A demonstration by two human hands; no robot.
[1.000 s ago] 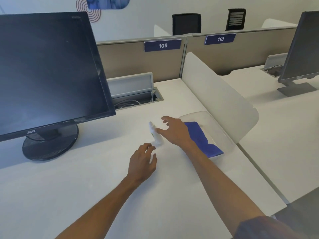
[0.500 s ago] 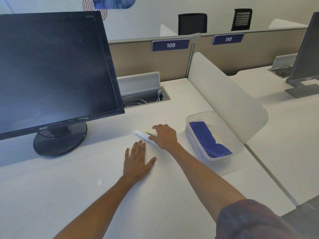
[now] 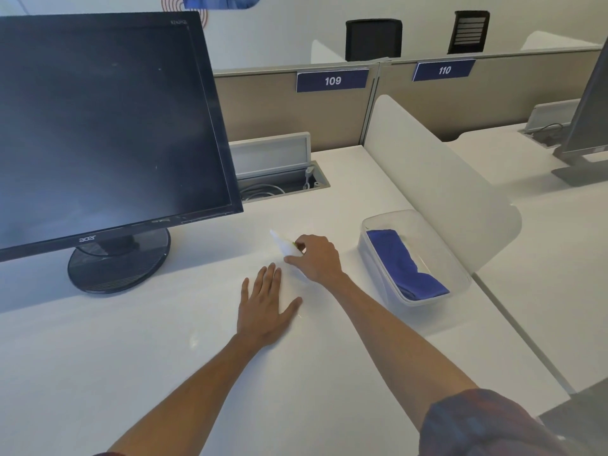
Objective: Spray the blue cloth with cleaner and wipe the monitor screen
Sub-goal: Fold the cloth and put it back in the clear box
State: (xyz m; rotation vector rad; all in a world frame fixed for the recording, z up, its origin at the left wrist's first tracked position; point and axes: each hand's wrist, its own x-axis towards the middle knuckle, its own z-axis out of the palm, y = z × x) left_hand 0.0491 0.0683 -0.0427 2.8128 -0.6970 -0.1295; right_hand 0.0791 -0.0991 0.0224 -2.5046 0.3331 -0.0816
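Two hands are working on one white desk (image 3: 378,199): the right hand (image 3: 316,258) is curling its grip round one tilted white bottle (image 3: 283,245), while the left hand (image 3: 265,302) is lying flat, fingers spread. One blue cloth (image 3: 403,263) is sitting in one clear tub (image 3: 460,274), right of one dark monitor (image 3: 105,126).

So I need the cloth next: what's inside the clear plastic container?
The clear plastic container holds only a crumpled blue cloth, lying along its left side; the rest of its floor shows bare. Whatever lies beneath the cloth is covered.
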